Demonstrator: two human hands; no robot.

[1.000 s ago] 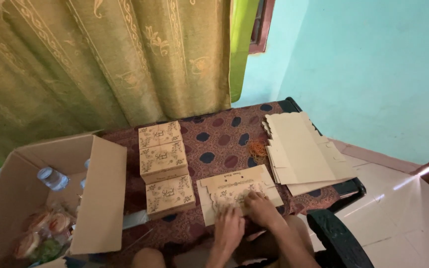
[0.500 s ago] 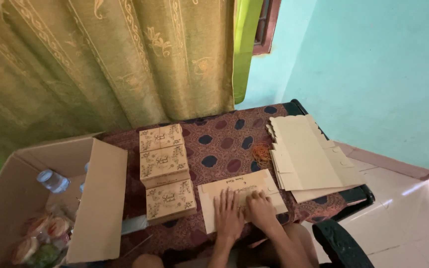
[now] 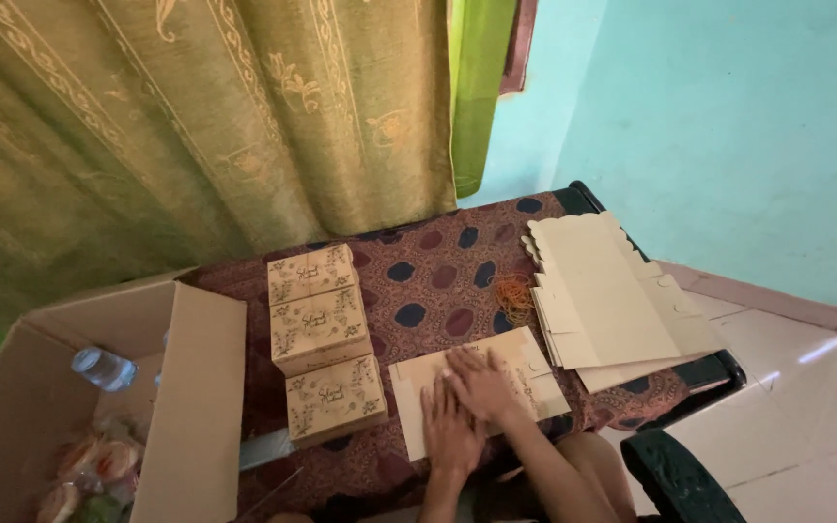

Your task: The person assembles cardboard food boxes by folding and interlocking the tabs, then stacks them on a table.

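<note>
Flat on the patterned tablecloth (image 3: pixel 438 281), at its near edge: an unfolded tan box blank (image 3: pixel 525 363), printed side up. Pressed onto that blank, both hands, palms down and fingers spread, gripping nothing. Left hand (image 3: pixel 449 426) on the blank's near half, fingers pointing away from the body. Right hand (image 3: pixel 484 383) just beyond and slightly right of the left, overlapping it at the fingertips, resting near the blank's middle.

Left of the blank, close beside it: three folded printed boxes (image 3: pixel 320 329) in a row running away from the body, touching one another, the nearest almost level with the blank. Right of the blank, nearly touching its far right corner: a stack of plain blanks (image 3: pixel 612 291), fanned a little, scalloped tabs showing along the edges. Between blank and stack, toward the far side: a small heap of orange rubber bands (image 3: pixel 513 291).

Farther left of the blank, past the folded boxes and off the table: an open cardboard carton (image 3: pixel 196 387), flaps up, holding a clear plastic bottle (image 3: pixel 104 368) and some wrapped food packets (image 3: pixel 99 470). Beyond the blank, behind the table: a green-gold curtain (image 3: pixel 196 116). Near right of the blank, below the table edge: a dark plastic chair (image 3: pixel 675 479).
</note>
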